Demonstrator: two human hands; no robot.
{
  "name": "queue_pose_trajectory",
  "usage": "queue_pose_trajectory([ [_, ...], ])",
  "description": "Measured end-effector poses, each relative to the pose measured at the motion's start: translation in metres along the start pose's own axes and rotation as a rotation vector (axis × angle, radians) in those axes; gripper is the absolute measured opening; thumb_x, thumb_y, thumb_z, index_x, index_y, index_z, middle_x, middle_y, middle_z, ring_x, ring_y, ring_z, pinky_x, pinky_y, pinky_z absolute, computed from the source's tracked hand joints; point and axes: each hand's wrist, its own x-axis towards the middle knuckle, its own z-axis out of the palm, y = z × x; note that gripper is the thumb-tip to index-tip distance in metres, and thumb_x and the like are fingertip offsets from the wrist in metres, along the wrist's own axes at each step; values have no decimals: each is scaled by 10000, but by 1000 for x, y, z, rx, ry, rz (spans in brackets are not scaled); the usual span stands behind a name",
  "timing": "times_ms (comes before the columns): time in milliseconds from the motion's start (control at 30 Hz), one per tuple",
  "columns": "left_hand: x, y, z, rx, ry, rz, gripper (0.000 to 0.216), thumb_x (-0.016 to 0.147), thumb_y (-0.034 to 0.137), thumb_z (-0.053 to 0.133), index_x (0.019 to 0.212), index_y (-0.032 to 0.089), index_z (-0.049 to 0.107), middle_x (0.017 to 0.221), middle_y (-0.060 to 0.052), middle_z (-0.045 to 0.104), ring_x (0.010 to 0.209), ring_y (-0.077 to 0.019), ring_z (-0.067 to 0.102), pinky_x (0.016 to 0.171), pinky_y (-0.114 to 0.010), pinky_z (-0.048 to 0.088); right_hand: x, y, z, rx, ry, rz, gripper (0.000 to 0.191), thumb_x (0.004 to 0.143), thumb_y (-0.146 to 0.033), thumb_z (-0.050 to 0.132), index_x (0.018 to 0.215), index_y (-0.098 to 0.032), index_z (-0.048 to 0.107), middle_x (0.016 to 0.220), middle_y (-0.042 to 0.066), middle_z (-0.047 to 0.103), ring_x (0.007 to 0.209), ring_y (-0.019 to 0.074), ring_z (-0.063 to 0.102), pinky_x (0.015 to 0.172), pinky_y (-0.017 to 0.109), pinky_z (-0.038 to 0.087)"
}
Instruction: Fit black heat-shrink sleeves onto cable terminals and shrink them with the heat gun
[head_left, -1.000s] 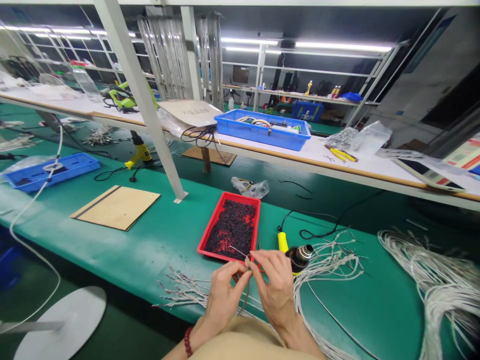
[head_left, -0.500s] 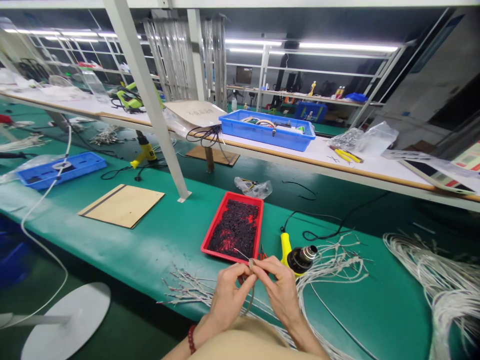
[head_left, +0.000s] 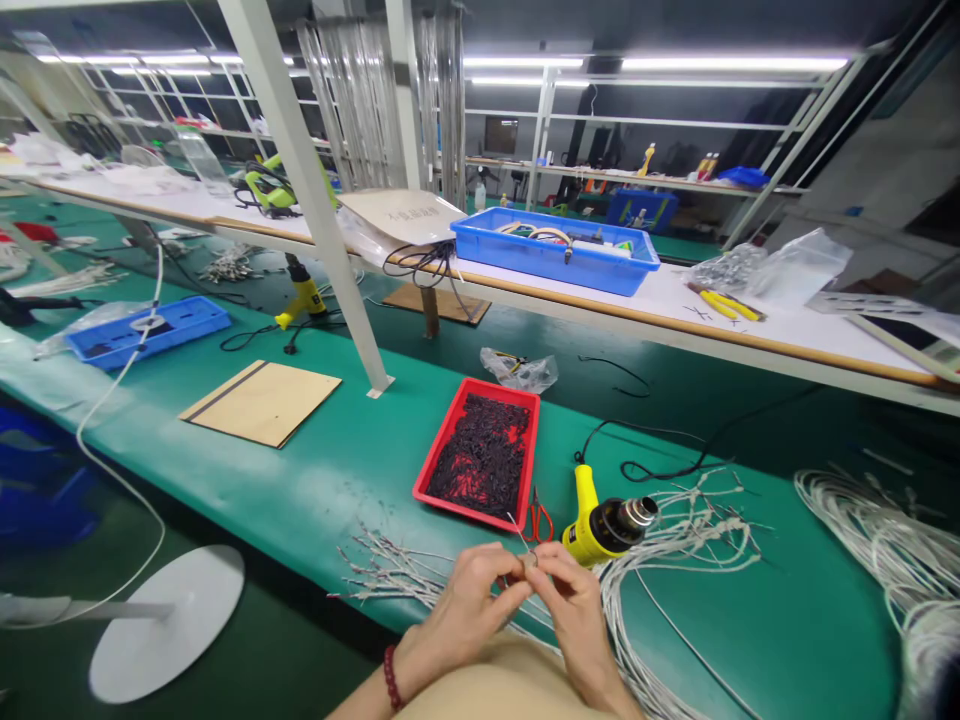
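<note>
My left hand and my right hand meet in front of my body, both with fingers pinched on a thin cable. The cable's pale wire end sticks up past the fingertips; the gripped part is mostly hidden. Just beyond my hands sits a red tray holding many small black tube-like pieces. Red-handled scissors lie against the tray's right side. A yellow heat gun rests to the right of my right hand. White cables with bare ends lie to the left of my left hand.
More white cables spread at right, with a thick bundle farther right. A cardboard sheet, a post and a blue tray stand at left. A shelf behind carries a blue bin and yellow-handled pliers.
The view has shifted, so the bench sits more to the right. My hands are slightly lower relative to the tray, still pinching the cable, and the scissors now show fully.
</note>
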Motion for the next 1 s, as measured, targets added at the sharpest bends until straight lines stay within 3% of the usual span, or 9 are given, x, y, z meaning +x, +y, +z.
queue_pose_trajectory([
  [100, 3, -11, -16, 11, -143, 86, 201, 793, 345, 643, 954, 229, 677, 917, -31, 682, 908, -184, 592, 829, -288, 427, 0, 7, 0, 114, 106, 50, 201, 817, -341, 657, 704, -179, 694, 808, 55, 666, 798, 193, 626, 749, 296, 510],
  [167, 12, -28, -33, 95, -201, 68, 272, 750, 351, 687, 1002, 251, 666, 983, -21, 683, 951, -187, 595, 848, -283, 432, 0, 4, -2, 113, 122, 68, 172, 813, -336, 665, 742, -188, 718, 805, 54, 687, 800, 198, 641, 757, 298, 513],
  [267, 36, -71, -63, 337, -65, -146, 178, 807, 287, 625, 969, 230, 670, 959, -22, 697, 902, -164, 620, 842, -264, 444, -1, -6, -3, 2, 48, 34, 188, 823, -336, 655, 733, -194, 739, 742, 43, 676, 738, 188, 636, 698, 274, 509],
  [400, 76, -133, -89, 534, 31, -366, 165, 882, 254, 532, 956, 159, 645, 984, -75, 674, 921, -187, 616, 860, -365, 459, -4, -13, 0, -95, 18, -25, 268, 852, -362, 615, 681, -189, 729, 682, 26, 636, 670, 170, 614, 653, 256, 483],
  [567, 108, -171, -71, 715, -30, -490, 264, 869, 336, 566, 1060, 158, 600, 1125, -72, 611, 1012, -214, 584, 883, -449, 467, -6, -12, -1, -148, 67, -58, 266, 873, -354, 587, 710, -194, 723, 705, 29, 636, 676, 168, 607, 640, 250, 462],
  [767, 117, -180, -37, 825, -90, -491, 298, 862, 338, 574, 1105, 166, 586, 1209, -86, 575, 1112, -250, 533, 941, -498, 419, -6, -13, -6, -178, 31, -109, 229, 882, -323, 580, 769, -192, 730, 721, 39, 646, 687, 174, 616, 631, 257, 484],
  [1000, 118, -185, -34, 747, -65, -521, 308, 869, 322, 569, 1132, 163, 572, 1198, -89, 582, 1082, -246, 556, 906, -486, 454, -7, -12, -11, -201, 21, -99, 218, 891, -301, 573, 786, -184, 725, 743, 44, 647, 707, 172, 613, 642, 261, 480],
])
